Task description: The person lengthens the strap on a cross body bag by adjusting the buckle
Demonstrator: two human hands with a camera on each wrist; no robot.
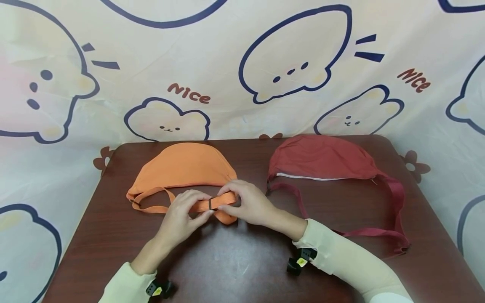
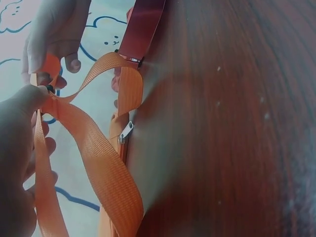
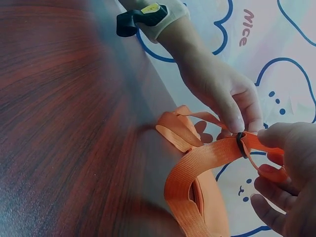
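Note:
An orange waist bag (image 1: 185,166) lies on the dark wooden table, its webbing strap (image 3: 210,155) lifted in front of it. A black slide buckle (image 1: 211,204) sits on the strap between the two hands. My left hand (image 1: 183,219) pinches the strap just left of the buckle, thumb below and fingers above. Close on the buckle's other side, my right hand (image 1: 250,204) pinches the strap between thumb and fingers. Loose loops of strap hang below the hands in both wrist views. A metal zipper pull (image 2: 127,131) shows on the bag's edge in the left wrist view.
A dark red waist bag (image 1: 322,158) with a white-edged zipper lies at the back right, its red strap (image 1: 398,206) looping toward the front. A cartoon-printed cloth (image 1: 227,118) hangs behind the table (image 1: 242,269) and along its sides.

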